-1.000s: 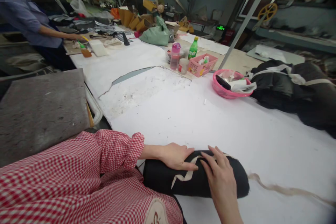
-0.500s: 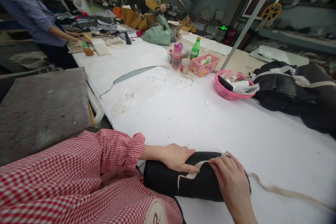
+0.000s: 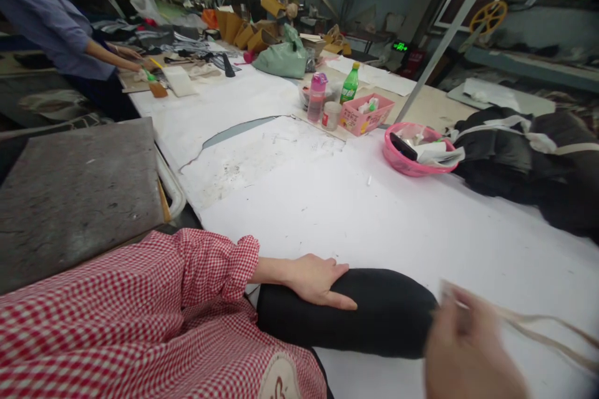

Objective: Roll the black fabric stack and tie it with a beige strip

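A dark, bolster-shaped roll of black cloth [image 3: 393, 312] lies on the white-covered table in front of me. My left hand [image 3: 316, 280] rests flat on its left part, thumb and fingers apart. Off the roll's right end is my right hand [image 3: 472, 343], smeared by motion, its fingers pinched on a narrow beige fabric strip [image 3: 538, 318]. The strip trails away rightward over the table in two strands. A pale bit shows at the fingertips; whether it is the strip's end I cannot tell.
A pink basket [image 3: 412, 165] holds a phone and papers, beside bundled black cloth [image 3: 500, 149]. Farther back stand a pink box [image 3: 367, 117], a green bottle [image 3: 349, 84] and a pink-lidded bottle [image 3: 317, 100]. At left, a co-worker's sleeve [image 3: 56, 31] reaches over the table.
My right hand has moved right, off the black roll, drawing the beige strip away from its top. My left hand stays on the roll.
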`<state>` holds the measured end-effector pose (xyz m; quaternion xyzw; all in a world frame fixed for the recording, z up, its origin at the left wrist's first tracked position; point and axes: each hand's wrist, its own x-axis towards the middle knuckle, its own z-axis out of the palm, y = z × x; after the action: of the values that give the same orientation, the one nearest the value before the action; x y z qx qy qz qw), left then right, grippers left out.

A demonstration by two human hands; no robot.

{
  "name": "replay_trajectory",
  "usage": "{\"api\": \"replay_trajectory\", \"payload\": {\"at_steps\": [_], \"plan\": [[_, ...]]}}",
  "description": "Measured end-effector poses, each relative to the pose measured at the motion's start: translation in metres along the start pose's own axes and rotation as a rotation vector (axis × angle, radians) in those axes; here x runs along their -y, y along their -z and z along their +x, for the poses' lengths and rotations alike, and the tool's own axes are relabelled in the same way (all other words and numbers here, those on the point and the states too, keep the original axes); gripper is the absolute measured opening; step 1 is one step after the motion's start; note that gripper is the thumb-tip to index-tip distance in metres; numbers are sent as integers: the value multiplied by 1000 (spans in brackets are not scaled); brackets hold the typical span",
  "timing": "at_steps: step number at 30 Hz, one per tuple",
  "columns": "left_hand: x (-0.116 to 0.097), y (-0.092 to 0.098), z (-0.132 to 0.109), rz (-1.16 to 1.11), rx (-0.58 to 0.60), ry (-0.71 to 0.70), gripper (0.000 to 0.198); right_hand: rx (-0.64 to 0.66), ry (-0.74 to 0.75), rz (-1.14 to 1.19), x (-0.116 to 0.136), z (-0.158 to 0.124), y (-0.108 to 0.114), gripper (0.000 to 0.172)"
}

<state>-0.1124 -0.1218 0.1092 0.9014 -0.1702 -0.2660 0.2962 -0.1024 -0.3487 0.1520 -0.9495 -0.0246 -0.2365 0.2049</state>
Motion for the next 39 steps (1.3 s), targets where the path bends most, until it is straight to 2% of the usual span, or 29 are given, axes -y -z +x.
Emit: {"api": "replay_trajectory", "payload": {"at_steps": [3,5,7,11,23,27,33,36,39], "plan": [[2,-3,0,-22,-49,-61,88,176,184,-87,32,-32,-32,44],[3,-4,0,-26,-67,-104,86,214,194,-102,40,-49,-44,42],[3,-4,0,-13,-41,-87,91,215,170,-118,39,-58,-48,39],[3,-2,0,-23,6,-43,95,232,192,-186,31,-65,-47,37],[10,-9,8,-217,-59,-60,62,230,244,-203,34,-80,-48,35],[10,-12,10,-182,-114,-1,59,228,274,-178,32,-80,-50,36],[9,-15,16,-81,-238,-5,55,193,271,-124,30,-80,-49,36],[10,-15,18,-125,-243,-3,52,141,228,1,29,-86,-46,32],[11,-15,19,-135,-240,0,49,90,78,115,27,-102,-44,32]]}}
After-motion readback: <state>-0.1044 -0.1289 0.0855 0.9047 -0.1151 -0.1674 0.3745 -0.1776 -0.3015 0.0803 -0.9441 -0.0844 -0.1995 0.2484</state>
